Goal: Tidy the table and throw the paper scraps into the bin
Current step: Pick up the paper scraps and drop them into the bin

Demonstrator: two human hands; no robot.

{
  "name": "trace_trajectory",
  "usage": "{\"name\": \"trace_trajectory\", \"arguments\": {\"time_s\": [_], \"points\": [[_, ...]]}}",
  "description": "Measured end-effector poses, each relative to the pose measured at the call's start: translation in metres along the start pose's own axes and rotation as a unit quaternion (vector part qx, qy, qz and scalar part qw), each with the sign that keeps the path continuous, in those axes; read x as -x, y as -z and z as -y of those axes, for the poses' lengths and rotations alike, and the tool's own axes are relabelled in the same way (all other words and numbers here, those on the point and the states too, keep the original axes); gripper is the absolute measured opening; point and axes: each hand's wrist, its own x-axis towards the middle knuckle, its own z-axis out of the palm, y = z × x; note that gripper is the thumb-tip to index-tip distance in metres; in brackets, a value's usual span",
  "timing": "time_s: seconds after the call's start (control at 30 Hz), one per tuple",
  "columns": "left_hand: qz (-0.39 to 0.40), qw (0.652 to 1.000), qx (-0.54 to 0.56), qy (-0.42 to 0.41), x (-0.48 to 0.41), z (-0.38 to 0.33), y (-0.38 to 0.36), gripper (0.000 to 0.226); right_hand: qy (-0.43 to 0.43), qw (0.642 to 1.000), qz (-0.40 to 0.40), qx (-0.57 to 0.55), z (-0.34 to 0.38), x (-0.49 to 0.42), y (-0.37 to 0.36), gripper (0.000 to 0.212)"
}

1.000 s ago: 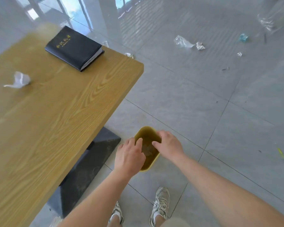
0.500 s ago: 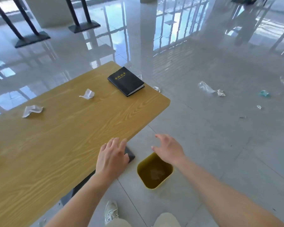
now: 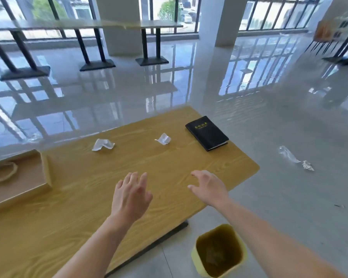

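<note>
Two paper scraps lie on the table (image 3: 68, 217), both ahead of the fingers (image 3: 142, 178): the left scrap (image 3: 103, 144), long axis crosswise, is nearer the left hand (image 3: 130, 195); the right scrap (image 3: 163, 139) sits about equally far from it and the right hand (image 3: 207, 187). Both hands hover spread and relaxed, holding nothing. One bin (image 3: 197, 263) stands on the floor beneath the right forearm

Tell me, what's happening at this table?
A person is tidying up. The left hand and right hand hover open and empty over the wooden table. A paper scrap and a second scrap lie beyond them, near a black notebook. The yellow bin stands on the floor by the table's corner.
</note>
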Motion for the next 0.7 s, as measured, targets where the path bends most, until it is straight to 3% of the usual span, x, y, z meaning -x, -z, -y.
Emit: {"name": "trace_trajectory", "arguments": {"time_s": [0.3, 0.7], "points": [[0.02, 0.999, -0.017, 0.036, -0.048, 0.103, 0.024, 0.06, 0.0, 0.999, 0.029, 0.028, 0.086, -0.067, -0.016, 0.052], [0.019, 0.993, -0.003, 0.115, -0.113, 0.167, 0.007, 0.056, 0.041, 0.998, 0.04, 0.031, 0.115, -0.171, -0.037, 0.051]]}}
